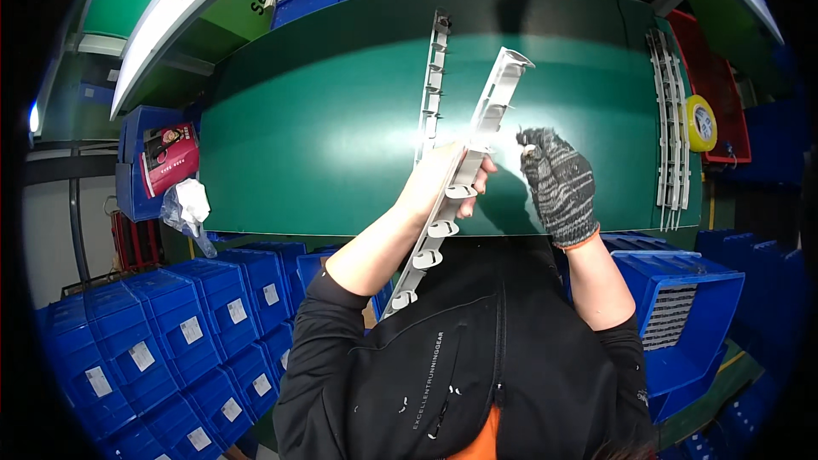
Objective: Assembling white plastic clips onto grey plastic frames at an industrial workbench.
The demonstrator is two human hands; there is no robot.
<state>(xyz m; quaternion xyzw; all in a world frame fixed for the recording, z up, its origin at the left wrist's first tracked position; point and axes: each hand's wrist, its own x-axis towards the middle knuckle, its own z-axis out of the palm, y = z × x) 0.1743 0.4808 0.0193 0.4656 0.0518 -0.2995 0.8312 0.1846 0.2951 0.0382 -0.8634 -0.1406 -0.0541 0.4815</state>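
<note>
My bare left hand is wrapped round a long light-grey plastic strip with a row of rounded clips and tabs along it. The strip slants from above the table down toward my chest. My right hand, in a dark grey knitted glove with an orange cuff, is closed to the right of the strip and apart from it. A small pale spot shows at its fingertips; whether that is a held piece or a bare fingertip is unclear. A second, similar strip lies on the green table beyond my left hand.
Several like strips lie side by side at the table's right end, beside a yellow tape roll and a red bin. Blue crates are stacked at left; another blue crate stands at right. A red package sits off the left edge.
</note>
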